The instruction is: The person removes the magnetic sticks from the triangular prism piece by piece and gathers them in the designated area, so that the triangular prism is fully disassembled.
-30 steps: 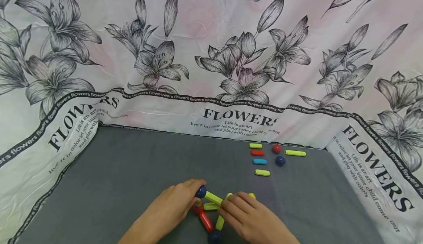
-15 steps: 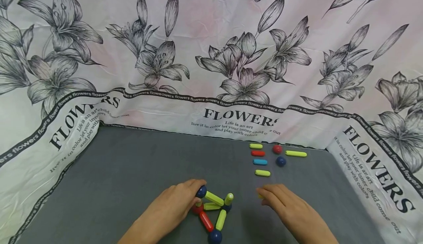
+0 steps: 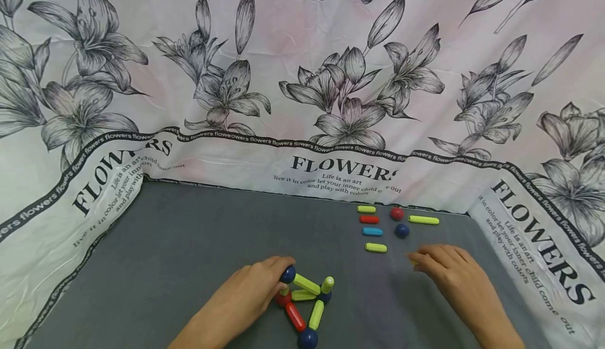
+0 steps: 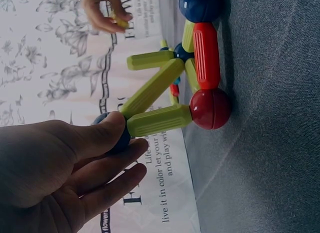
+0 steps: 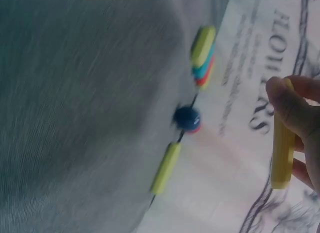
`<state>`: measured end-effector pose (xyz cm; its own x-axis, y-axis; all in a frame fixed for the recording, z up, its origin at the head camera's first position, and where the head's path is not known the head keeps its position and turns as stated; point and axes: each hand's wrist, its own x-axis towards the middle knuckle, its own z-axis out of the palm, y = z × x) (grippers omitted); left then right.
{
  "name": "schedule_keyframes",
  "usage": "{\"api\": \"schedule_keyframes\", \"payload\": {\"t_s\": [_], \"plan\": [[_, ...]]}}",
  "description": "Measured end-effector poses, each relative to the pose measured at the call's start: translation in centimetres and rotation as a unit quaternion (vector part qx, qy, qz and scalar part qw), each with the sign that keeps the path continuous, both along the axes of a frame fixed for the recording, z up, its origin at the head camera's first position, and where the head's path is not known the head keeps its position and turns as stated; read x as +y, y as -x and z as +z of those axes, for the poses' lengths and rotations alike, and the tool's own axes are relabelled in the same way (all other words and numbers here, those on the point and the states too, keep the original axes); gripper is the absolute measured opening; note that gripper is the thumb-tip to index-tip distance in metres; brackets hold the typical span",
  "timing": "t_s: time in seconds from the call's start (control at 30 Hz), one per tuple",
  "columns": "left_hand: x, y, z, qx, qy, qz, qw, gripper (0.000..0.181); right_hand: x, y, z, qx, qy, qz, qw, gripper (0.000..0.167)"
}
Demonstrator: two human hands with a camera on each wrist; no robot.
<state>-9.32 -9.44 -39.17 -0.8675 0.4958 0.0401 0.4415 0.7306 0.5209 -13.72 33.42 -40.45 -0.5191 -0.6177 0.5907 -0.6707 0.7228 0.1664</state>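
Note:
My left hand [image 3: 248, 294] pinches a dark blue ball [image 3: 287, 274] at the raised corner of a frame of magnetic sticks and balls. From that ball, one yellow-green stick [image 4: 160, 120] runs down to a red ball [image 4: 211, 109], and another [image 3: 306, 284] slants to the rear blue ball [image 3: 324, 297]. On the mat, a red stick [image 3: 295, 316] joins the red ball to the front blue ball [image 3: 308, 338]. A further stick [image 3: 327, 285] points up from the rear ball, its top end free. My right hand [image 3: 454, 275], apart from the frame, holds a yellow stick [image 5: 283, 153] between thumb and fingers.
Toward the back right of the grey mat [image 3: 212, 228] lie loose parts: a blue stick [image 3: 372, 231], a red stick [image 3: 369, 219], several yellow-green sticks [image 3: 375, 247], a red ball [image 3: 396, 213] and a blue ball [image 3: 402, 230]. A flower-printed cloth [image 3: 227, 160] borders the mat.
My right hand has left the frame and moved right across the mat, carrying the yellow stick. The left hand stays at the raised blue ball.

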Motion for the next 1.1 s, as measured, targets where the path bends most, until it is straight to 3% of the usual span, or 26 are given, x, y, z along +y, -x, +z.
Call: {"api": "schedule_keyframes", "payload": {"t_s": [0.17,0.3,0.33,0.4,0.43,0.9,1.1], "plan": [[-0.2,0.0,-0.1,0.005,-0.001,-0.001,1.0,0.041,2.3,1.4,-0.7,-0.043,-0.008,-0.031,0.9986,0.065],[-0.2,0.0,0.0,0.002,-0.003,0.0,1.0,0.041,3.7,2.2,-1.0,-0.095,-0.016,-0.063,0.9934,0.024],[-0.2,0.0,0.0,0.001,-0.004,0.0,1.0,0.041,4.0,2.4,-1.1,-0.103,-0.019,-0.069,0.992,0.031],[-0.2,-0.1,0.1,-0.004,-0.005,-0.001,1.0,0.041,4.4,2.7,-1.3,-0.117,-0.021,-0.082,0.9895,0.06],[-0.2,-0.1,0.1,-0.005,-0.006,-0.002,1.0,0.041,4.6,3.0,-1.4,-0.12,-0.022,-0.087,0.9887,0.062],[-0.2,0.0,0.0,-0.001,-0.014,-0.002,0.9999,0.041,6.9,7.3,-3.1,-0.163,-0.04,-0.097,0.9811,0.046],[-0.3,-0.3,0.0,0.013,-0.007,0.002,0.9999,0.041,7.0,8.7,-3.6,-0.2,-0.06,-0.116,0.9711,0.037]]}}
